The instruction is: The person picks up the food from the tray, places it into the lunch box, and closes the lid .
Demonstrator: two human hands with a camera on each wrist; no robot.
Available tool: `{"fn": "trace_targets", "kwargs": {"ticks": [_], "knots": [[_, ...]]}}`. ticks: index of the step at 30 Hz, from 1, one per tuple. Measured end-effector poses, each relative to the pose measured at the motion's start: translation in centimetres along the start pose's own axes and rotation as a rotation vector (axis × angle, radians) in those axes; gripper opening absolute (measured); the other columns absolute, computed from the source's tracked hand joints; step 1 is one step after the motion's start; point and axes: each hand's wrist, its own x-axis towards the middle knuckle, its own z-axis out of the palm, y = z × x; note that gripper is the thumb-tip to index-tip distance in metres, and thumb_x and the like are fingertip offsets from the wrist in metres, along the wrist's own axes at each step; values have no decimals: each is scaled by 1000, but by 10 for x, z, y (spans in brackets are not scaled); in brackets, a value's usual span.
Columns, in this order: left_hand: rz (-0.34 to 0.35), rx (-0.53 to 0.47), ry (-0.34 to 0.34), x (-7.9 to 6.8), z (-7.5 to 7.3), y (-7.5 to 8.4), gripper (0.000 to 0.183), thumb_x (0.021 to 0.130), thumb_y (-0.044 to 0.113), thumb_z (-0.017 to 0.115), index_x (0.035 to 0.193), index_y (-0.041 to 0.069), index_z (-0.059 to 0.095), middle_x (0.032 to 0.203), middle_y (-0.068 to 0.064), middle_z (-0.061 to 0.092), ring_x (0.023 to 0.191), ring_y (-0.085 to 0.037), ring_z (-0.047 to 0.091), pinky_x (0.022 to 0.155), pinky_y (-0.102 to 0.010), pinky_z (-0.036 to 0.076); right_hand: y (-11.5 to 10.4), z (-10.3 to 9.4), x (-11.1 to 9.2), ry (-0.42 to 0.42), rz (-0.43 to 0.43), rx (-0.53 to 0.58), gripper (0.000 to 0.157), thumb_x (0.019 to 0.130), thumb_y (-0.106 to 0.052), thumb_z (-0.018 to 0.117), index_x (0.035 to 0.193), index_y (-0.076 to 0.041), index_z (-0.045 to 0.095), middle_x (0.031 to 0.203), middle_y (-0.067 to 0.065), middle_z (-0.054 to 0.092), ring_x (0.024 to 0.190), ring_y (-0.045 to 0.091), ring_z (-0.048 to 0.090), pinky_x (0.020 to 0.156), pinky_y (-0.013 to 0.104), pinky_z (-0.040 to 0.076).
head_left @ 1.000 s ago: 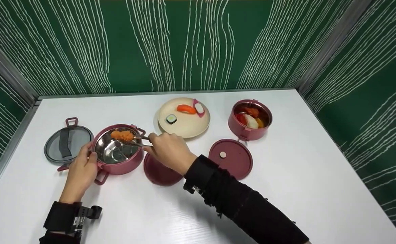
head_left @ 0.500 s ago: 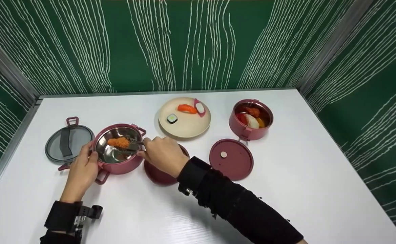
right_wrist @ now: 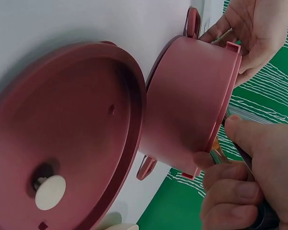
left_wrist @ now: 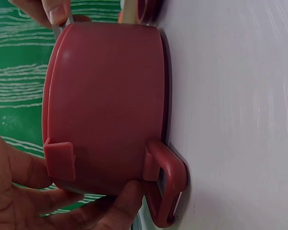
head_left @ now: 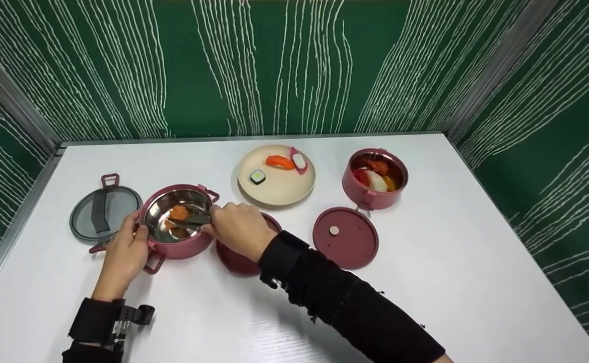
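My left hand (head_left: pixel 127 256) holds the near left side of a dark pink pot (head_left: pixel 183 249), thumb and fingers against its wall. In the left wrist view the pot's side handle (left_wrist: pixel 170 179) shows below the fingers. My right hand (head_left: pixel 241 231) grips metal tongs (head_left: pixel 196 222) at the pot's right rim. Their tips reach down inside, at an orange, rough-surfaced food piece (head_left: pixel 177 212) low in the steel interior. Whether the tips still pinch it cannot be told. Under the right hand lies a dark red lid (head_left: pixel 236 259), partly hidden.
A beige plate (head_left: pixel 274 194) with several sushi pieces stands at the back middle. Back right is a second pink pot (head_left: pixel 370 196) holding food pieces. Another red lid (head_left: pixel 347 247) lies before it. Left of my pot is a grey see-through lid (head_left: pixel 123 206).
My right hand has moved left and lowered the tongs into the pot. The orange piece went from rim height down inside and turned. My left hand stays on the pot.
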Motion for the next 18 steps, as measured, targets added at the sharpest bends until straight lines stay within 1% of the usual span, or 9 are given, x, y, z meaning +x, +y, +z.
{"fn": "trace_targets", "kwargs": {"ticks": [7,11,18], "knots": [[15,-19,-13,0,1,-1,57,111,24,26,162,1,18,157,-35,32,147,-51,27,117,-66,23,1,-2,-2,35,-18,-7,42,101,-49,61,100,-9,72,81,6,73,71,23,72,54,38,57],[25,-25,-8,0,1,-1,56,111,23,27,162,2,19,156,-35,34,146,-51,28,117,-66,23,2,-4,-4,22,-24,0,41,101,-48,62,101,-8,72,81,6,73,71,23,72,55,38,57],[14,-18,-7,0,1,-1,57,111,24,27,163,2,18,157,-35,33,146,-51,28,117,-66,23,3,-8,-5,14,-26,22,42,102,-49,61,102,-9,73,79,5,71,69,22,71,56,38,57]]}}
